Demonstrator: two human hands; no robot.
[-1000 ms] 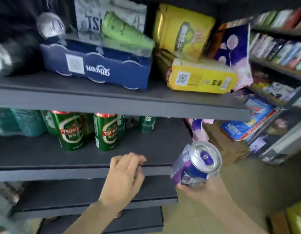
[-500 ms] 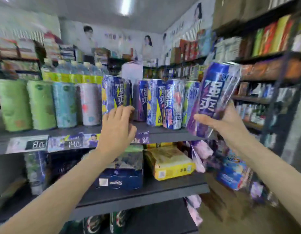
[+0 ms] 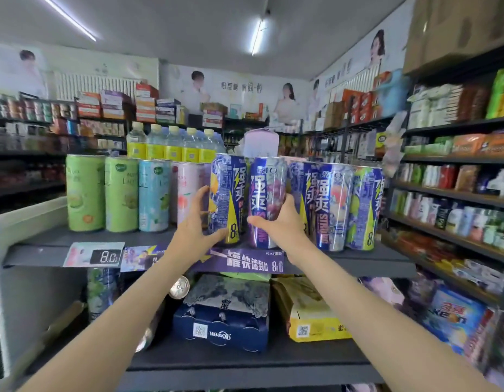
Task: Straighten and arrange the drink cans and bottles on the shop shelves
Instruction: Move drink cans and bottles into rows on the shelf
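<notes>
The right hand [image 3: 283, 222] wraps a tall purple RIO aluminium can [image 3: 266, 199] on the dark top shelf [image 3: 358, 260]. The left hand [image 3: 198, 227] grips the neighbouring blue-and-yellow RIO can [image 3: 226, 199]. Seat both upright, labels forward, sides touching. The purple shelf strip [image 3: 245, 263] shows 8.
</notes>
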